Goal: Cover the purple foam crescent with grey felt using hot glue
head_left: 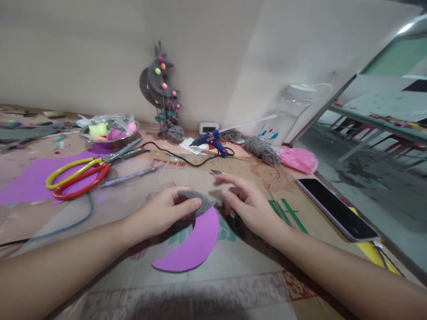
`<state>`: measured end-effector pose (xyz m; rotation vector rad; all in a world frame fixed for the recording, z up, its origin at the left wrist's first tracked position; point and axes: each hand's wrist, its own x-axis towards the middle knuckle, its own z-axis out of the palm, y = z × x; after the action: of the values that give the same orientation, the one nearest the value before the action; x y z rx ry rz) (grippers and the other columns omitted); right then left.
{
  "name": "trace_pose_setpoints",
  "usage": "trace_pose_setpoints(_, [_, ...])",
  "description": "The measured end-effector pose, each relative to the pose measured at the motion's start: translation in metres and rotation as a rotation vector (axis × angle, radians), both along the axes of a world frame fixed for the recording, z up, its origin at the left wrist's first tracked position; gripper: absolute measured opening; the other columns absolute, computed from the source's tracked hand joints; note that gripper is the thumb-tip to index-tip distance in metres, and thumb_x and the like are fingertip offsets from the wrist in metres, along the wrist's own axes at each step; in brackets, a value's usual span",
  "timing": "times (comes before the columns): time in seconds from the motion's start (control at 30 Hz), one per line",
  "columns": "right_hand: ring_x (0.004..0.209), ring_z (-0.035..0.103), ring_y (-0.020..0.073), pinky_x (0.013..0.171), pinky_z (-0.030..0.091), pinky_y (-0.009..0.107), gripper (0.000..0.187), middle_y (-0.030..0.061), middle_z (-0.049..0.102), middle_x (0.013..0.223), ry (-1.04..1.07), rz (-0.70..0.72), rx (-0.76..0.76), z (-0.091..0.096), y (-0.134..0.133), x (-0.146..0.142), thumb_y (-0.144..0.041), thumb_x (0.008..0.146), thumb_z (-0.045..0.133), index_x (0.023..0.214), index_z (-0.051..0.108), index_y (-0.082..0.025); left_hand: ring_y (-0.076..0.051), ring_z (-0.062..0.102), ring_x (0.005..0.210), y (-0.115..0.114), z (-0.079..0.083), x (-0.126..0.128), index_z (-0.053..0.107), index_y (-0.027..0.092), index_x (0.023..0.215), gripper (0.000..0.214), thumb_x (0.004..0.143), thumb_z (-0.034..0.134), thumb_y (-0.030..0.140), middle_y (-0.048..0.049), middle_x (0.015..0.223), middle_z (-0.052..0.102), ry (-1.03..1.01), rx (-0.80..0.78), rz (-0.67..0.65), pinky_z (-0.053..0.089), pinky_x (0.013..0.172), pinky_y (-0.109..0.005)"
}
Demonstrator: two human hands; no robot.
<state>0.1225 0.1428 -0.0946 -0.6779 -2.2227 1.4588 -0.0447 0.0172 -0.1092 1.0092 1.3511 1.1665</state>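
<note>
— Wrapped how far?
— Around the top of the purple moon [204, 238], with grey yarn [202, 197]; left bare lower down
— Where?
— Over the desk [15, 224], pinched in left fingers [191, 207]
— And right fingers [233, 200]?
— Bent close by, too blurry to tell if holding yarn

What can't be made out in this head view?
All in the head view:
Left hand: fingers under the gray wrapping, hidden by it and the purple moon.
Right hand: fingertips blurred; whether they hold a strand can't be told.
Clock: digits too small.
Bowl: contents partly hidden by clear plastic.
Far table: cut off by the right edge.
</note>
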Motion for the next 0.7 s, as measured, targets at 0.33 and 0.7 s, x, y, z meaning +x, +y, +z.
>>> trace_pose_setpoints(0.33, [0.063,0.052,0.0117,0.057,0.04,0.023,0.025,0.0002,0.058,0.067,-0.187,0.161,0.066,0.005,-0.009,0.006,-0.038,0.084,0.052,0.075,0.063,-0.017,-0.007,0.035,0.048,0.003,-0.001,0.0,0.052,0.017,0.076,0.024,0.082,0.057,0.039,0.0073,0.055,0.042,-0.014,0.029,0.115,0.027,0.046,-0.019])
trace_pose_setpoints(0.7, [0.056,0.043,0.0089,0.054,0.035,0.022,0.03,-0.0024,0.048,0.06,-0.183,0.17,-0.033,0.002,-0.012,0.005,-0.039,0.086,0.049,0.067,0.052,-0.016,-0.007,0.043,0.051,-0.001,0.003,0.0,0.055,0.017,0.083,0.024,0.077,0.064,0.039,0.0062,0.058,0.047,0.037,-0.017,0.1,0.032,0.047,-0.018])
